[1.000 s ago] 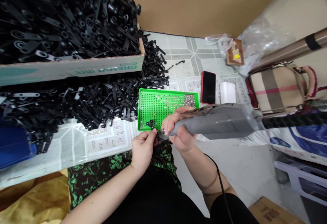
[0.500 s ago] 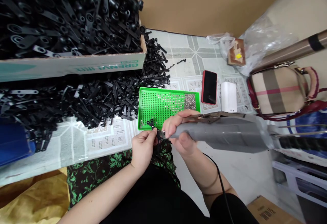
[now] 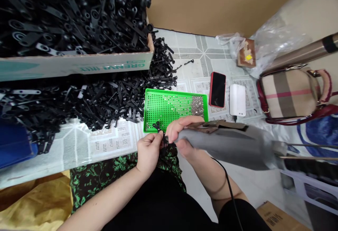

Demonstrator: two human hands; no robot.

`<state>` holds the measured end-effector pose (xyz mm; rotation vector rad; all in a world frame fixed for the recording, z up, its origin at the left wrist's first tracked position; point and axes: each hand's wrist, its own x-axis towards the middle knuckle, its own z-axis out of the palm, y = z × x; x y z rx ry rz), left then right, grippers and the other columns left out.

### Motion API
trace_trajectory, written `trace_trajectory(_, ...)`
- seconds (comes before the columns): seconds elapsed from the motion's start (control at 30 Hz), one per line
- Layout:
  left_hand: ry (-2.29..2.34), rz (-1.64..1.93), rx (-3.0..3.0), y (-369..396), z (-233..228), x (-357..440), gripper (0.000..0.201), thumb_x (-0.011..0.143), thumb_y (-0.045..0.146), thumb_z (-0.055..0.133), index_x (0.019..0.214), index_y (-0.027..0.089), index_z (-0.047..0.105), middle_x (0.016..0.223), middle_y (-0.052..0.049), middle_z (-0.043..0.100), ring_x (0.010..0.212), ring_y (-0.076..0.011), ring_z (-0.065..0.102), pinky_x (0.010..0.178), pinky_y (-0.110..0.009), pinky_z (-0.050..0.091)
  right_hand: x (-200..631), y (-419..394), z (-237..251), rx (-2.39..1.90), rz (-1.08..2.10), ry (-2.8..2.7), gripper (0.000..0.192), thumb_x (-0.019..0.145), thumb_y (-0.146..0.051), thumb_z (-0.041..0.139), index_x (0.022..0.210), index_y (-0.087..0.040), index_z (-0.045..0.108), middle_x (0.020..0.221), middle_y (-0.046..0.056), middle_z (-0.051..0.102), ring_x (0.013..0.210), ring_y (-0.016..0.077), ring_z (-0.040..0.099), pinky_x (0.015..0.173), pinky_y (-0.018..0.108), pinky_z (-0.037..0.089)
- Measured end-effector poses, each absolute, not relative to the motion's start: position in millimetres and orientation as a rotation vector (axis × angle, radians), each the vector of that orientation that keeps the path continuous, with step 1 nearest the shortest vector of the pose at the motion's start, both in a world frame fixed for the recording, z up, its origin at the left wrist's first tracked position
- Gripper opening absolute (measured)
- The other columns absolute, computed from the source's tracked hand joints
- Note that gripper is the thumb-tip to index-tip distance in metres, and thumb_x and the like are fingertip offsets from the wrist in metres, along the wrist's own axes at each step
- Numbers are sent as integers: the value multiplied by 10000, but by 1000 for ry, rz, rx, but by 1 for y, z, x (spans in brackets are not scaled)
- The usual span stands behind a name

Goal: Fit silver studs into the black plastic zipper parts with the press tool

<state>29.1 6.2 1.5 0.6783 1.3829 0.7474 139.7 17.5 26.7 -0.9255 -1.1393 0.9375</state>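
My left hand [image 3: 148,151] pinches a small black plastic arm piece [image 3: 156,125] between thumb and fingers, over the near edge of a green perforated tray [image 3: 174,91]. My right hand [image 3: 182,129] is wrapped round the front of a grey electric screwdriver [image 3: 227,142], held nearly level with its tip pointing left at the black piece. Whether the tip touches the piece is hidden by my fingers. Small metal screws [image 3: 197,105] are heaped at the tray's right end, and others sit scattered across its holes.
Many black plastic pieces [image 3: 124,95] lie piled left of the tray, below a full cardboard box [image 3: 113,62]. To the right are a red-edged phone [image 3: 218,89], a white device [image 3: 237,100] and a checked handbag [image 3: 289,94]. A black cable [image 3: 229,185] hangs by my right arm.
The screwdriver's rear end has swung slightly down towards my body, and its tip side has shifted a little left. My left hand keeps its hold on the black piece almost in place.
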Motion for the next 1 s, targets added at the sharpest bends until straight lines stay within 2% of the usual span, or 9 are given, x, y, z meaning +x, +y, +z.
trace_trajectory(0.23, 1362, 736, 647, 7, 3, 28, 344, 659, 399, 680, 431, 185, 536, 424, 34, 464, 456, -109, 384, 459, -245, 317, 143, 14, 33, -884, 1140, -1192, 332, 795, -383, 655, 1088, -308, 519, 659, -53, 586, 486, 97, 514, 434, 239, 422)
trace_trajectory(0.33, 1381, 656, 710, 11, 6, 25, 396, 667, 458, 676, 421, 189, 522, 420, 28, 457, 454, -115, 393, 453, -247, 322, 150, 31, 33, -796, 1029, -1115, 354, 801, -447, 628, 1104, -289, 535, 568, -77, 544, 404, 83, 467, 412, 239, 422)
trace_trajectory(0.5, 1302, 597, 709, 12, 7, 19, 395, 660, 516, 684, 485, 189, 548, 474, 21, 499, 502, -126, 442, 510, -248, 369, 171, 83, 27, -969, 626, -843, 282, 757, -443, 636, 963, -277, 537, 474, -108, 476, 345, 79, 431, 400, 250, 415)
trace_trajectory(0.63, 1224, 562, 618, 12, 5, 14, 304, 591, 456, 734, 562, 181, 607, 526, 20, 539, 538, -131, 468, 527, -246, 369, 178, 103, 14, -1023, 670, -815, 272, 736, -420, 634, 913, -249, 518, 468, -116, 494, 326, 74, 439, 382, 251, 419)
trace_trajectory(0.83, 1220, 511, 593, 13, 6, 13, 255, 605, 419, 713, 612, 167, 676, 580, -15, 641, 570, -141, 516, 564, -253, 398, 181, 101, 1, -1023, 762, -826, 269, 730, -381, 649, 915, -230, 525, 468, -112, 524, 340, 82, 462, 395, 256, 420)
trace_trajectory(1.0, 1224, 519, 552, 13, 5, 14, 231, 609, 393, 724, 628, 167, 681, 596, -11, 660, 561, -134, 526, 565, -246, 415, 178, 95, -2, -1012, 731, -862, 248, 760, -360, 628, 945, -237, 520, 492, -113, 518, 358, 84, 468, 411, 262, 422)
